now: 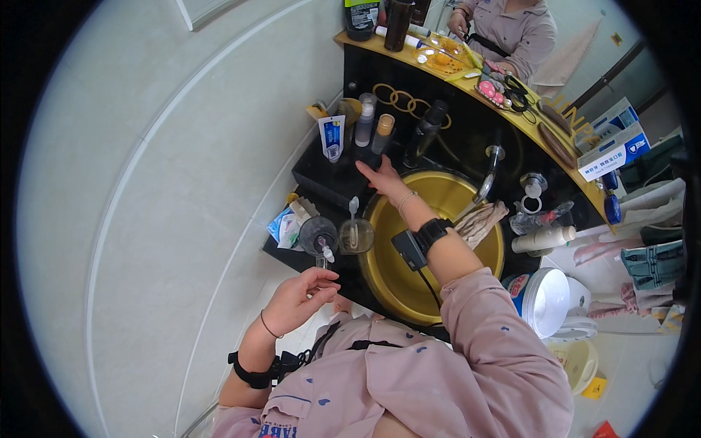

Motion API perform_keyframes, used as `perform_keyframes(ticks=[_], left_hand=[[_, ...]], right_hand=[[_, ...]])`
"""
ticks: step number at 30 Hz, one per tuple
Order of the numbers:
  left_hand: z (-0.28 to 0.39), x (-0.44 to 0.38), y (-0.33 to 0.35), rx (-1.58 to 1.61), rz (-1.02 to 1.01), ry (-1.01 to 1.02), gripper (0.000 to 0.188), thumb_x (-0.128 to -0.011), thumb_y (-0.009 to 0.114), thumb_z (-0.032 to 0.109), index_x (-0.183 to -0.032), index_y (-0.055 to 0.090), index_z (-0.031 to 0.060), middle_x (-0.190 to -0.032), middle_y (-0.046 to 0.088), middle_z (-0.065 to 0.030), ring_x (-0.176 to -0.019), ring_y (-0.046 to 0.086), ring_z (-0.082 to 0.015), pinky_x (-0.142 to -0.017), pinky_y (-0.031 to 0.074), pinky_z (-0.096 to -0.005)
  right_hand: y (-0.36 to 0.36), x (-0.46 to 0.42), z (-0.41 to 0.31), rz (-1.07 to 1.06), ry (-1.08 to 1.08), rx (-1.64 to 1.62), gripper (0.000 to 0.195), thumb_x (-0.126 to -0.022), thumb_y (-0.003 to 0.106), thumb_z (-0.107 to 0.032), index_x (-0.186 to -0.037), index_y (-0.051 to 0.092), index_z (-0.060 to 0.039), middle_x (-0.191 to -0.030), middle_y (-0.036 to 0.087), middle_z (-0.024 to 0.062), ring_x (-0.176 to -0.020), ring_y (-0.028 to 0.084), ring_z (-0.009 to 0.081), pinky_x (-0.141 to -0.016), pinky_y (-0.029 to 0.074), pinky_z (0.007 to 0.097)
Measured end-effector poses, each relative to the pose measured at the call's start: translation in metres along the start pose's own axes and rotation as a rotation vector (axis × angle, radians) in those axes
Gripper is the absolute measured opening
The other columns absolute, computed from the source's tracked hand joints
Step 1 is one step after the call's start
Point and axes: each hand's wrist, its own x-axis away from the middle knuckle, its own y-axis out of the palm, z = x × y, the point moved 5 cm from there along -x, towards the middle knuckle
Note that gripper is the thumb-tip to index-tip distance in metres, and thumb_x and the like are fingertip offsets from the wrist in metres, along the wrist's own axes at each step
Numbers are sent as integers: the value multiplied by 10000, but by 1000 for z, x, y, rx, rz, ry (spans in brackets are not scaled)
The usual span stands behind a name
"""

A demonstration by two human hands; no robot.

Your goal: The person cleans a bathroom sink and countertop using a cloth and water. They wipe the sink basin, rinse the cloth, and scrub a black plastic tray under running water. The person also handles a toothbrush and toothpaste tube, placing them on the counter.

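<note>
My right hand (383, 176) reaches over the gold basin's left rim to the edge of a black raised box (328, 169), fingers apart and nothing visible in them. Just beyond it on the box stand a small bottle with a tan cap (383, 134), a pump bottle (364, 123) and a toothpaste tube (332, 137). My left hand (312, 295) hovers with loosely bent fingers before a dark cup (319, 236) and a glass cup (356, 236) holding a toothbrush (354, 211). A crumpled brownish cloth (482, 223) hangs over the right side of the gold basin (389, 274).
A chrome faucet (489, 175) juts over the basin. A tall black bottle (424, 134) stands behind it. Scissors (517, 93) and boxes lie on the yellow mirror shelf (589, 191). Right of the basin are a white bottle (545, 239) and a white tub (547, 302).
</note>
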Motion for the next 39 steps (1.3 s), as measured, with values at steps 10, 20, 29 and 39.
perform_keyframes(ticks=[10, 20, 29, 39], left_hand=[[15, 1, -48, 219, 33, -37, 267, -929, 549, 163, -1163, 516, 39, -938, 662, -81, -761, 659, -135, -647, 486, -233], [26, -20, -51, 203, 97, -12, 247, -941, 529, 182, -1149, 530, 49, -950, 668, -70, -763, 659, -120, -610, 461, -209], [15, -19, -52, 212, 95, -33, 249, -941, 520, 168, -1160, 519, 49, -955, 669, -71, -761, 658, -124, -610, 460, -210], [12, -20, -59, 189, 134, 15, 259, -952, 511, 199, -1161, 513, 46, -948, 664, -70, -768, 651, -127, -613, 463, -216]], right_hand=[[-47, 2, -88, 509, -532, 364, 832, -718, 766, -285, -1358, 312, -11, -1216, 484, 219, -1123, 469, 368, -964, 393, 405], [-44, -46, -78, 285, -340, 505, 591, -709, 754, -158, -1219, 461, -102, -1123, 572, 158, -1022, 573, 334, -860, 477, 396], [-75, 16, -94, 493, -641, 142, 524, -736, 735, -68, -1188, 470, -92, -1040, 616, 128, -944, 609, 271, -799, 494, 351], [-156, 80, -50, 633, -547, -114, 573, -742, 758, -114, -1212, 433, -75, -1004, 617, 119, -849, 626, 203, -731, 509, 291]])
